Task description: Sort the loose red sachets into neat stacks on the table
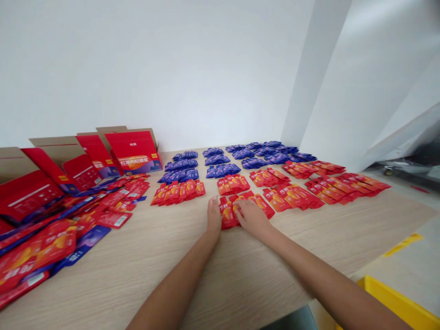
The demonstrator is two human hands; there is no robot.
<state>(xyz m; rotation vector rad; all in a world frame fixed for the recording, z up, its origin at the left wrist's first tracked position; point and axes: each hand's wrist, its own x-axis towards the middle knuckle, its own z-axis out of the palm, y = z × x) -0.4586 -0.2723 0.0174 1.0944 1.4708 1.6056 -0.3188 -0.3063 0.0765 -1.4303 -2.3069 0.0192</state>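
Note:
A row of overlapping red pouches (227,214) with orange fruit prints lies on the table in front of me. Along its left edge stands my left hand (213,216), open, fingers straight and close against the end pouch. My right hand (252,217) rests over the middle of the same row, its fingers slightly bent and touching the pouches; it covers part of them. Just beyond are more fanned groups of red pouches, one at the left (178,192) and one straight ahead (233,184).
Blue pouch groups (182,175) line the back of the wooden table (165,256) near the wall. Open red cartons (132,149) stand at the left behind a loose heap of red and blue pouches (51,243). A yellow bin (395,298) sits below the right edge.

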